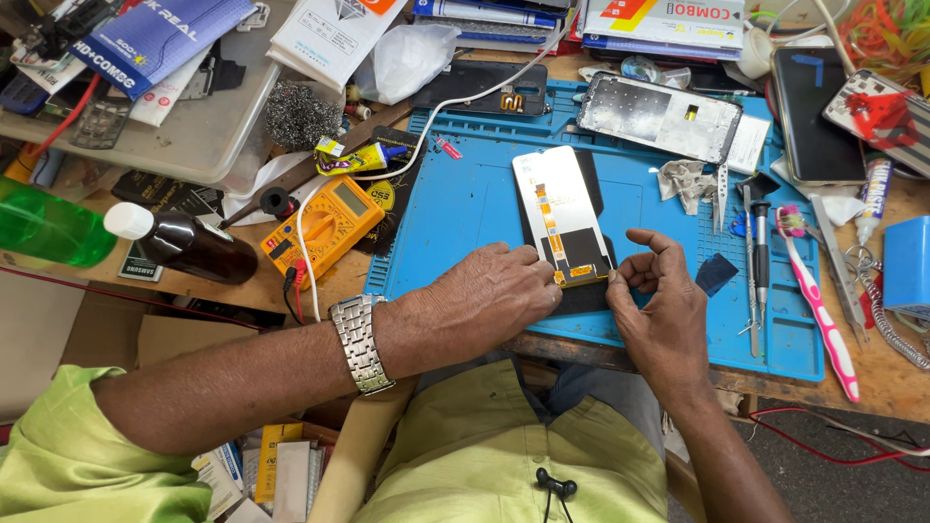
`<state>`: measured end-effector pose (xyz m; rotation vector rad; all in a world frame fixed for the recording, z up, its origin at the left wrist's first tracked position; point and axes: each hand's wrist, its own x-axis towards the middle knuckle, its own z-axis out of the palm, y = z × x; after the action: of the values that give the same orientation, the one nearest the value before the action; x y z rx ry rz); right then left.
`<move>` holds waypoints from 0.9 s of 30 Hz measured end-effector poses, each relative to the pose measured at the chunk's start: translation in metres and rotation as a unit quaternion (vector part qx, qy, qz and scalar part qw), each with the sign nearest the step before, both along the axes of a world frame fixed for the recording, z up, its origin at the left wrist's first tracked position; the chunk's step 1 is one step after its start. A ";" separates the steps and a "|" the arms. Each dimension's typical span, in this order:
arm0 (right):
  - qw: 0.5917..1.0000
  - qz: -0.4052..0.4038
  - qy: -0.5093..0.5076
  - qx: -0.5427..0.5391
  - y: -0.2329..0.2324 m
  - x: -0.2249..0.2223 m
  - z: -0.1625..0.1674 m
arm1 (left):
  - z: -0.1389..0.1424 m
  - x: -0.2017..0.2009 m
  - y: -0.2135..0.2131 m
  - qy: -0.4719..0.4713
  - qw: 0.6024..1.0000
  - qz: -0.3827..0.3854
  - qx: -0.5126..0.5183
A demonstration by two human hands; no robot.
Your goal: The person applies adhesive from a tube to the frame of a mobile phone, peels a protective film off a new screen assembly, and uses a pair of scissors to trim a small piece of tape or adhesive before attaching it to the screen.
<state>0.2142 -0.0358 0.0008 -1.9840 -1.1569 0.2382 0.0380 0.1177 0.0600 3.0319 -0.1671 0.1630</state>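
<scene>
Far out past the left wrist, at the bench's edge, lies a green bottle (48,228), and just beside it a dark brown bottle (189,247) with a white cap, on its side. Nearer the fingers sits a yellow multimeter (329,225), its leads trailing toward the metal wristwatch (360,344) on the left arm.

On the blue work mat (465,208) the left hand (475,305) lies palm down, its fingers drawn together and pressing on the lower edge of a phone screen panel (560,208). That panel lies face down, white back upward, with an orange flex ribbon running down its middle to a black patch right at the fingertips. It rests over a dark phone body, and its far end points away from both hands.

Right of the panel's lower corner, the right hand (659,310) has thumb and forefinger curled close, pinching at the panel's edge near the orange connector; I cannot tell whether they actually grip it. The other fingers are loosely bent above.

Beyond the right fingers lies a bare phone frame (659,116). Just right of the knuckles rest tweezers (722,199), a screwdriver (760,261) and a pink toothbrush (819,300), with a dark phone (814,116) farther off.
</scene>
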 end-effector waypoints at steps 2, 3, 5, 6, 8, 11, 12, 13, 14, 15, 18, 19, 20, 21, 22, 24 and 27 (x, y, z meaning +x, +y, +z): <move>1.000 0.002 -0.003 -0.001 0.001 0.000 0.000 | 0.000 0.001 -0.001 0.007 1.000 0.000 0.003; 1.000 0.000 0.000 -0.004 0.001 0.000 0.000 | 0.001 0.000 -0.001 0.008 1.000 0.001 0.003; 1.000 -0.004 0.006 -0.011 0.001 0.000 0.000 | 0.001 0.000 -0.002 0.011 1.000 0.003 0.000; 1.000 -0.004 0.003 -0.010 0.001 0.000 0.000 | 0.001 0.000 -0.002 0.006 1.000 0.001 0.000; 1.000 -0.005 -0.003 -0.008 0.000 0.000 0.000 | 0.001 -0.001 -0.002 -0.004 1.000 -0.002 -0.002; 1.000 -0.002 0.001 0.000 0.000 -0.001 0.000 | 0.001 -0.001 -0.002 0.007 1.000 -0.001 -0.004; 1.000 -0.002 0.000 -0.001 0.000 -0.001 0.001 | 0.001 -0.001 -0.002 0.004 1.000 -0.002 -0.004; 1.000 -0.002 -0.001 -0.002 0.000 -0.001 0.001 | 0.001 -0.001 -0.002 0.001 1.000 -0.003 -0.005; 1.000 -0.002 -0.001 -0.003 0.001 -0.001 0.001 | 0.001 -0.002 -0.002 -0.002 1.000 -0.004 -0.005; 1.000 -0.002 -0.002 -0.002 0.001 -0.002 0.001 | 0.001 -0.002 -0.002 0.003 1.000 -0.002 -0.003; 1.000 -0.004 -0.002 -0.001 0.001 -0.003 0.002 | 0.001 -0.001 -0.002 0.015 1.000 0.001 0.004; 1.000 -0.006 0.001 -0.001 0.002 -0.003 0.002 | 0.001 -0.001 -0.002 0.017 1.000 0.001 0.007; 1.000 -0.007 0.004 -0.002 0.002 -0.003 0.003 | 0.001 0.000 -0.002 0.018 1.000 0.001 0.010; 1.000 -0.005 0.001 -0.004 0.002 -0.004 0.003 | 0.001 0.000 -0.002 0.016 1.000 0.000 0.008; 1.000 -0.002 -0.001 -0.006 0.002 -0.004 0.003 | 0.001 0.000 -0.002 0.015 1.000 -0.001 0.007; 1.000 0.000 -0.003 -0.008 0.002 -0.004 0.004 | 0.002 -0.001 -0.002 0.013 1.000 -0.001 0.004; 1.000 -0.004 -0.002 -0.008 0.002 -0.005 0.004 | 0.003 -0.001 -0.002 0.014 1.000 0.000 0.008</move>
<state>0.2095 -0.0333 0.0046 -2.0038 -1.1536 0.2413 0.0367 0.1156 0.0626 3.0474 -0.1683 0.1203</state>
